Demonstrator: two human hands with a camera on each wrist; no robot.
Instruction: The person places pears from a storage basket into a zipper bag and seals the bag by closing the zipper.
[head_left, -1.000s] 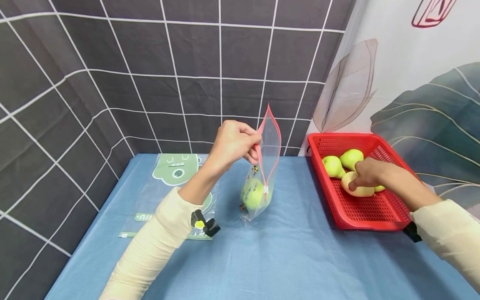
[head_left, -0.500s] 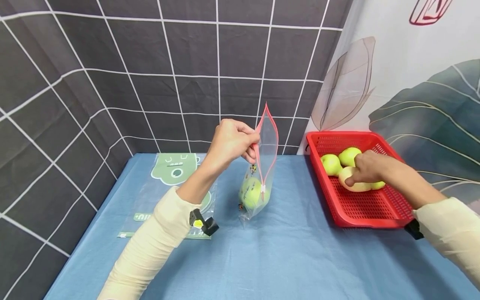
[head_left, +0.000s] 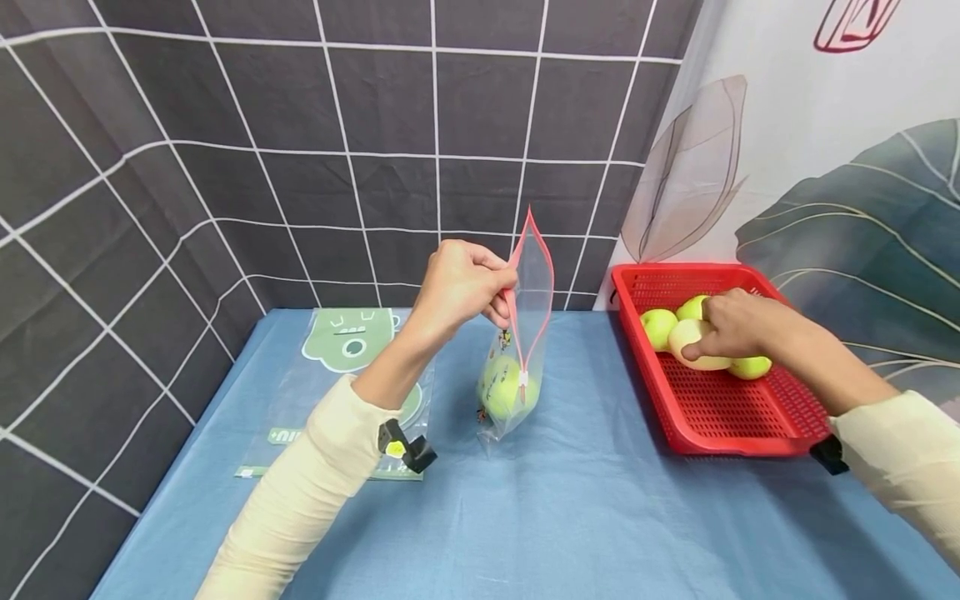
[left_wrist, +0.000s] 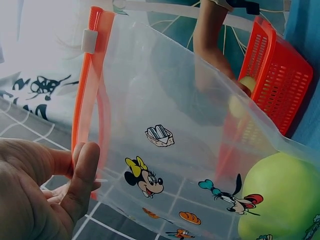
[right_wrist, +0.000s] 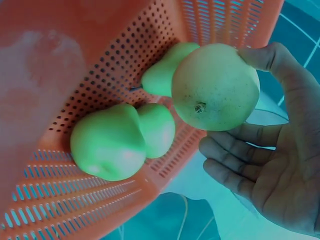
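My left hand (head_left: pixel 467 283) pinches the pink zip edge of a clear zip bag (head_left: pixel 534 283) and holds it upright, its mouth spread apart. Cartoon prints and a white slider (left_wrist: pixel 89 41) show on the bag, and a round green fruit (head_left: pixel 504 387) sits at its bottom. On the right, my right hand (head_left: pixel 742 321) grips a pale yellow pear (right_wrist: pixel 215 90) between thumb and fingers, over the red basket (head_left: pixel 663 408). Several green pears (head_left: pixel 657 328) lie in the basket around it; the hand partly covers one at the back.
A second clear zip bag (head_left: pixel 345 337) with a green cartoon print lies flat on the blue cloth (head_left: pixel 525 517), partly under my left forearm. A dark grid-patterned curtain (head_left: pixel 390 100) stands behind, and a white leaf-patterned one (head_left: pixel 795 125) behind the basket.
My right hand has shifted slightly up and left with the pale pear, baring more of the green pear at its lower right. The left hand and bag stay nearly still.
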